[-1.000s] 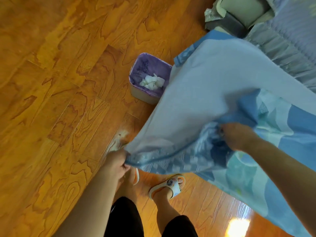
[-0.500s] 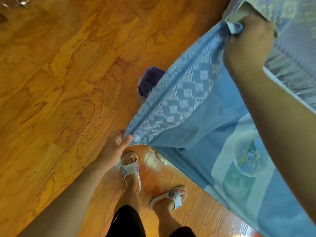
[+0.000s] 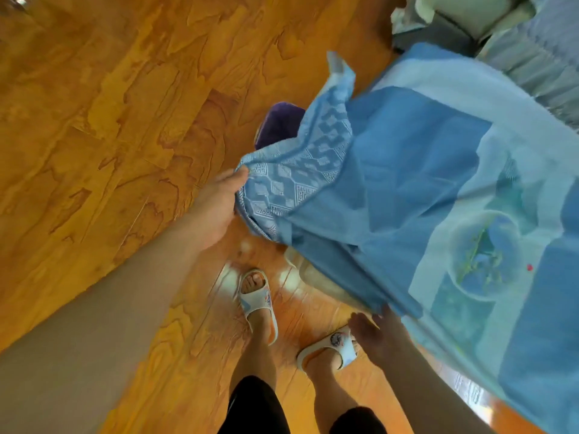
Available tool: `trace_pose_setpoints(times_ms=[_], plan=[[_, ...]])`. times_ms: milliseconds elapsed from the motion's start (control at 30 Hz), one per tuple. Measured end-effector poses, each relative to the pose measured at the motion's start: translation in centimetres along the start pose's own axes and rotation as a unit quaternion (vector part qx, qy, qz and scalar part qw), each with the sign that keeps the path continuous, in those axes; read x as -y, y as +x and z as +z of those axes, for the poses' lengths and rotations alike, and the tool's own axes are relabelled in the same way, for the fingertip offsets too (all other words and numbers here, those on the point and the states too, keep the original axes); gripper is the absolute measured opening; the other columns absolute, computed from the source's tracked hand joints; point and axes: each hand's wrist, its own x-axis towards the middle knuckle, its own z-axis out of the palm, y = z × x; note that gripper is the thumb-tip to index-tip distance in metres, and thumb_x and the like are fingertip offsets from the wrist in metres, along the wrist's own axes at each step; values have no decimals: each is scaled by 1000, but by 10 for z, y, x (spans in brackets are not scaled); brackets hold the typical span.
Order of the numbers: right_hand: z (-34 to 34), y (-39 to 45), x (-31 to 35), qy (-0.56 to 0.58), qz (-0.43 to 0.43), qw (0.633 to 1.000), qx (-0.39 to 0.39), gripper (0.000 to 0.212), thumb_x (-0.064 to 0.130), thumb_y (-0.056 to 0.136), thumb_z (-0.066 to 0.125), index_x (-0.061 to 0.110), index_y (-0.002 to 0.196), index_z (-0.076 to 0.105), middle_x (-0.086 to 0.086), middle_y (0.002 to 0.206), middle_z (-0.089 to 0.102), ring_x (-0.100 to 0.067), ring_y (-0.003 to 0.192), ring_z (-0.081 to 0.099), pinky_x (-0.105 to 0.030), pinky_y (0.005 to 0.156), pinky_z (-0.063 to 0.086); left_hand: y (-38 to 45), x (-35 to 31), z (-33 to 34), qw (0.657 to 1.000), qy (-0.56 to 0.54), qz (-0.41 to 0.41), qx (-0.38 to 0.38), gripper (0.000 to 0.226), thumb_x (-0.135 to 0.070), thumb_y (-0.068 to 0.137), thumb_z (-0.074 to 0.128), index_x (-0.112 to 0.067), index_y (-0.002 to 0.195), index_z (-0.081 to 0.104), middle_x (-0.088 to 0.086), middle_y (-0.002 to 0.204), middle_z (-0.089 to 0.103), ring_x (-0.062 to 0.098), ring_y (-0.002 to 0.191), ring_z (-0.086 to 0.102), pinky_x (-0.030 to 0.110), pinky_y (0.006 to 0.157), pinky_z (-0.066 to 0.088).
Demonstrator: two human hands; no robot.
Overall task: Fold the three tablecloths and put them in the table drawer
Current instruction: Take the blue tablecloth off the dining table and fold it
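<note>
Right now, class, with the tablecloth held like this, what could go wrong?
1. The left hand pinches only a bunched corner of the blue tablecloth; that grip may slip.
2. The right hand is open under the hanging edge, so cloth could sag onto the wooden floor near the slippers.

Blue geometric-patterned tablecloth

One tablecloth, two hands, two slippers, one bin.

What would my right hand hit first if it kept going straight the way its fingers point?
Probably the blue tablecloth: the right hand points up at its lower hanging edge, fingertips about touching it. Depth is unclear, so it might slip beneath.
</note>
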Motion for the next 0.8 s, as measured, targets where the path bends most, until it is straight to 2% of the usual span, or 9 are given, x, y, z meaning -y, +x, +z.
trace_pose_setpoints(times_ms=[133,200,300,433,533,633,667,733,800], plan=[[2,4,-3,260,55,963,34,16,23,97,62,15,110,59,-3,96,67,-15,74,66,-27,68,56,-16,-13,7,1000,21,9,18,32,-33,107,49,-13,124,67,5,117,76,22,110,71,45,100,53],[3,-11,11,321,-6,945,60,30,16,93,62,17,123,61,-2,91,77,-14,79,70,-28,63,60,-23,-20,6,997,69,31,5,29,-36,108,46,-20,115,69,-2,109,78,15,104,73,37,94,55],[-17,-54,57,287,-146,947,-5,51,6,89,59,18,138,57,-1,126,70,-8,93,70,-28,74,62,-24,-27,2,991,104,47,-76,28,-41,107,47,-25,103,70,-7,102,78,13,101,72,34,93,54],[-52,-103,108,257,-274,926,-36,32,8,91,56,22,118,67,3,112,74,-10,96,73,-30,77,61,-32,-28,13,995,16,-37,-93,26,-36,107,49,-17,107,67,11,117,75,20,93,73,41,93,56],[-60,-114,115,252,-219,942,-24,30,0,84,65,26,95,76,2,104,75,-10,80,74,-32,67,60,-68,-60,33,993,-93,-10,-65,41,-41,105,50,-7,124,64,18,119,73,34,106,72,52,91,58],[-74,-113,115,304,-148,941,4,105,15,20,94,22,122,68,0,102,78,-14,78,76,-32,59,61,-121,-117,43,996,-40,76,-12,46,-42,103,49,-5,123,66,14,113,76,31,104,74,47,86,61],[-79,-118,116,291,-125,948,-3,113,18,20,94,19,128,64,0,89,78,-14,71,76,-32,55,60,-139,-136,46,995,-10,100,16,42,-41,102,50,-6,118,69,12,109,77,29,102,75,44,85,62],[-87,-130,113,233,-65,970,19,76,18,68,87,14,137,57,-8,82,74,-19,59,72,-32,51,59,-179,-177,55,985,28,135,100,34,-37,98,52,-11,110,71,10,107,78,27,102,75,43,88,61],[-93,-138,108,110,-64,991,-47,55,27,90,73,15,139,50,-15,119,62,-29,87,69,-42,70,58,-212,-212,71,964,51,144,216,29,-29,92,56,-13,112,70,12,112,76,29,106,73,45,92,59]])
